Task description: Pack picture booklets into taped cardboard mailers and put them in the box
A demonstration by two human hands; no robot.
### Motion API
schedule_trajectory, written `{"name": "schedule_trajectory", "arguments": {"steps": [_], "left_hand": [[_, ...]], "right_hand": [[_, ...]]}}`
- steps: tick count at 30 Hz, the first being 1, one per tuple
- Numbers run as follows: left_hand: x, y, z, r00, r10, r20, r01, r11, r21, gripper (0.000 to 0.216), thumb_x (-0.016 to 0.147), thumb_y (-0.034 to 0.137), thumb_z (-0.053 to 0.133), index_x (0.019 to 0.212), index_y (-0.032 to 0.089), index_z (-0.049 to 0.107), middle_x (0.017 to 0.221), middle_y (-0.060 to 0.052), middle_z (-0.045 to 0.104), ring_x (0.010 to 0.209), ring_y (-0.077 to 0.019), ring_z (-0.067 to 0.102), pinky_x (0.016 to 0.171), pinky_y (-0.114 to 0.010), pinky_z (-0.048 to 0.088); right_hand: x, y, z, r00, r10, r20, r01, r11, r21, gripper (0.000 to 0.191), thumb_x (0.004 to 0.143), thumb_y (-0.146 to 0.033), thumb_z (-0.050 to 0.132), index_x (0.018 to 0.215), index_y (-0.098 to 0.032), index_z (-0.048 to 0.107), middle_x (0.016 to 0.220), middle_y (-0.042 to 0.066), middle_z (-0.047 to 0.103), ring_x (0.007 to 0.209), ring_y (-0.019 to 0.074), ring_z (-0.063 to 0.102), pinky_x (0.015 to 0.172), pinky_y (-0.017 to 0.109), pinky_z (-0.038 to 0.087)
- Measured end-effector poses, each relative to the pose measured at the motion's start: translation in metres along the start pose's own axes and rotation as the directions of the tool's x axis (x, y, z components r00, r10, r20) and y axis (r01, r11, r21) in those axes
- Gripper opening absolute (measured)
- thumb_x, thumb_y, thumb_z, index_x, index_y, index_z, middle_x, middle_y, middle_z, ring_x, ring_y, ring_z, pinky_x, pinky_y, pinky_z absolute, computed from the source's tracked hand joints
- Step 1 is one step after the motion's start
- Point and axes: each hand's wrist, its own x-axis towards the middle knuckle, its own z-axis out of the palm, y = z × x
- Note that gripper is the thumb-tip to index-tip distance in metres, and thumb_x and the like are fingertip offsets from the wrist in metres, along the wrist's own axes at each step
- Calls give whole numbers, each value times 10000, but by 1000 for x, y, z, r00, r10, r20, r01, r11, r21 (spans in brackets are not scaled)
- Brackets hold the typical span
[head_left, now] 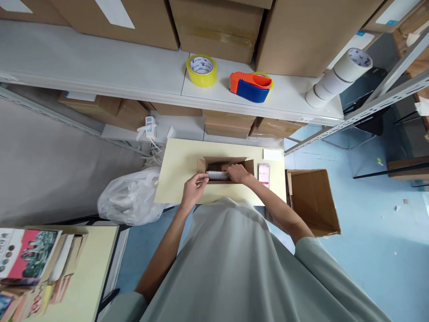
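Note:
A small open cardboard box [248,167] sits on the pale yellow tabletop. Inside it lies a white, long item [218,175], perhaps a stack of paper or a book; its kind is unclear. My left hand [194,191] is at the box's near left corner, thumb and fingers pinched together on its edge, close to the white item's left end. My right hand [236,172] reaches into the right part of the box with bent fingers. Its fingertips are over the white item's right end and partly hidden. A phone [263,175] with a lit pinkish screen lies right of the box.
A shelf [134,67] behind the table [177,156] holds yellow tape [202,71], an orange-blue tape dispenser [250,86], white rolls [338,78] and large cartons [217,31]. An open carton [315,201] stands right, a plastic bag [130,197] left, and books [33,255] lie lower left.

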Motion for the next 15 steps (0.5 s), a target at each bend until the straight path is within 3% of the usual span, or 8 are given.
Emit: {"name": "schedule_trajectory", "arguments": {"steps": [8, 12, 15], "left_hand": [[-5, -7, 0, 999, 45, -17, -42, 988, 148, 268, 916, 450, 680, 1058, 241, 768, 1045, -83, 823, 961, -263, 777, 896, -401, 641], [-6, -12, -2, 991, 99, -93, -69, 958, 280, 238, 880, 342, 715, 1096, 248, 750, 1018, -78, 786, 891, -262, 752, 873, -406, 635], [-6, -16, -4, 983, 122, -134, -72, 941, 329, 365, 863, 302, 744, 1221, 232, 720, 1099, -102, 738, 890, -266, 718, 877, -428, 626]], "right_hand": [[-7, 4, 14, 999, 46, -28, -43, 995, 94, 586, 1030, -78, 491, 1592, -231, 554, 1428, 155, 734, 1295, 296, 722, 1083, 396, 552], [-32, 1, 18, 988, 82, -131, -60, 985, 164, 551, 1038, -114, 513, 1569, -241, 586, 1596, 149, 612, 1348, 310, 689, 1126, 423, 542], [-57, 4, 22, 958, 150, -243, -77, 955, 285, 417, 1060, -165, 525, 1432, -260, 688, 1463, 112, 714, 1272, 287, 717, 1088, 403, 560]]}}
